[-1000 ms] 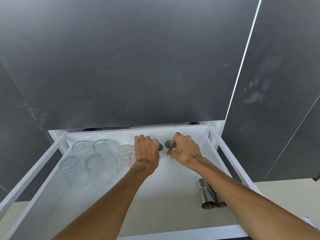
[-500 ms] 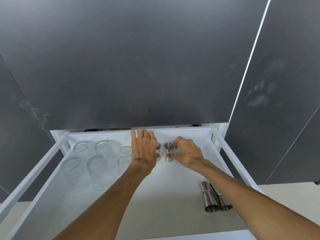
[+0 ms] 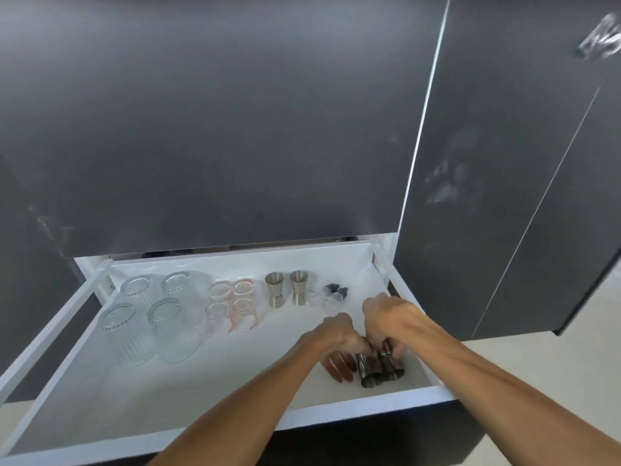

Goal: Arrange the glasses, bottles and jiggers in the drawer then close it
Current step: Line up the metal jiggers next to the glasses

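The white drawer stands pulled out. Several ribbed tumblers stand upside down at its left, and several small shot glasses beside them. Two steel jiggers stand upright at the back middle. Two more jiggers lie at the front right: my left hand closes on the nearer jigger, and my right hand closes on the other jigger. Small dark-and-clear pourers lie at the back right.
A dark cabinet front rises above the drawer. Another dark door stands to the right, close to the drawer's right rail. Pale floor shows at the lower right.
Both hands let go of the two upright jiggers at the back and moved to the front right, where they now grip the two lying jiggers.
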